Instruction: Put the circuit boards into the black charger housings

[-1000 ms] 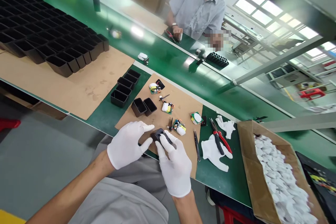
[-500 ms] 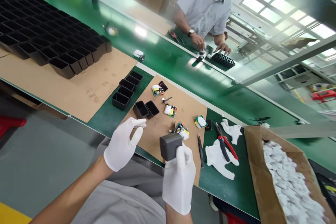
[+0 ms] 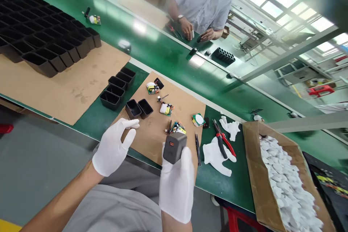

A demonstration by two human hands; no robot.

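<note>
White-gloved, my right hand point(image 3: 176, 185) grips a black plastic housing point(image 3: 175, 148), whose end with a small orange-marked slot faces me. My left hand point(image 3: 114, 146), gloved too, is held in the air with fingers and thumb apart, nothing between them. Just beyond it two open black housings point(image 3: 145, 108) stand on the cardboard sheet point(image 3: 152, 141). Several small circuit boards with white and yellow parts lie farther in, among them one board point(image 3: 166, 109) in the middle and another point(image 3: 178, 128) behind the held housing. Tweezers point(image 3: 198, 149) rest at the sheet's right edge.
Red-handled pliers point(image 3: 223, 139) lie on a spare white glove point(image 3: 217, 156). A cardboard box point(image 3: 251, 159) of white pieces stands at right. Rows of black housings point(image 3: 54, 56) fill the left, with several more point(image 3: 111, 96) nearer. Across the bench a co-worker point(image 3: 201, 3) handles small parts.
My right hand has turned the housing so its slotted end faces me. My left hand stays open. The view has shifted, and the co-worker's hands have moved away from the black tray.
</note>
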